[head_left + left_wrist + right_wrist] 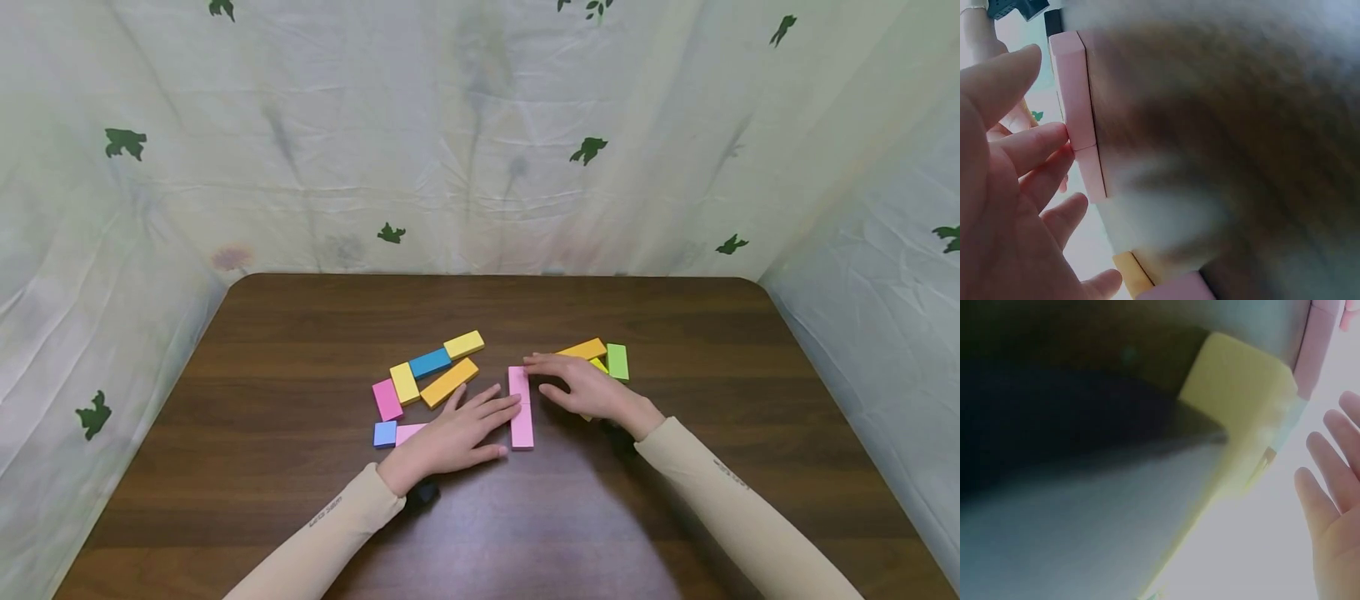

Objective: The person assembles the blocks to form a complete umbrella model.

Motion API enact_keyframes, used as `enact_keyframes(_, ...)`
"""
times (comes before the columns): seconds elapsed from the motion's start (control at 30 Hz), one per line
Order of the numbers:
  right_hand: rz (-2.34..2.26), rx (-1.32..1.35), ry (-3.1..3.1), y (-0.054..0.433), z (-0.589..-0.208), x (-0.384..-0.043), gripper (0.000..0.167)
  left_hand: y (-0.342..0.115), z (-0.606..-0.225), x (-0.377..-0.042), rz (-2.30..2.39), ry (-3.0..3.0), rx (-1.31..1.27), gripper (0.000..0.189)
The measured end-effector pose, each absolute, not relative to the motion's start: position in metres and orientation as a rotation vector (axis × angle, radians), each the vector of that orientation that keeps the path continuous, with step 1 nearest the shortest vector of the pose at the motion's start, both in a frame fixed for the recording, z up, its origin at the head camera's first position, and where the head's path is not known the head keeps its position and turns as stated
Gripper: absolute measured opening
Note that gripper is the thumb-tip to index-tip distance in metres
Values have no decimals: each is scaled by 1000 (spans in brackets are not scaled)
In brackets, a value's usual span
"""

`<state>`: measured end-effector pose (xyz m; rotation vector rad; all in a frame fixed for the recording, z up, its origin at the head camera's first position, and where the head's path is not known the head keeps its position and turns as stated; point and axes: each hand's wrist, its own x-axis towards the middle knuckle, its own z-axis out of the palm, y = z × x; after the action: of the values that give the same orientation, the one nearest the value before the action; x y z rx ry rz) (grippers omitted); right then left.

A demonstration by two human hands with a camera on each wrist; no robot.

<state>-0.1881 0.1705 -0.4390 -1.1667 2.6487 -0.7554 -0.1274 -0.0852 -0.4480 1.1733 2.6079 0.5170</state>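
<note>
Two pink blocks, a far one [517,382] and a near one [522,435], lie end to end in a line on the table. My left hand [457,433] is spread flat to their left. Its fingertips [1060,134] are at the side of the blocks, close to the seam, in the left wrist view. From the right, my right hand [581,383] reaches over with loosely extended fingers, the fingertips [531,367] right at the far pink block's upper end. Neither hand grips a block. The right hand partly hides an orange block [585,347] and a yellow block [598,364].
Left of the pink line lie a bright pink block [387,400], yellow blocks [405,383], a blue block [430,363], an orange block [449,383], a light blue block [385,434] and another pink block [409,432]. A green block [617,362] sits on the right.
</note>
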Motion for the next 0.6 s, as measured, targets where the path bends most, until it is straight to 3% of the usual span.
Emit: enact_keyframes(0.6, -754, -1260, 2615, 160, -421, -215, 38, -89, -450, -129, 483, 2599, 1203, 62)
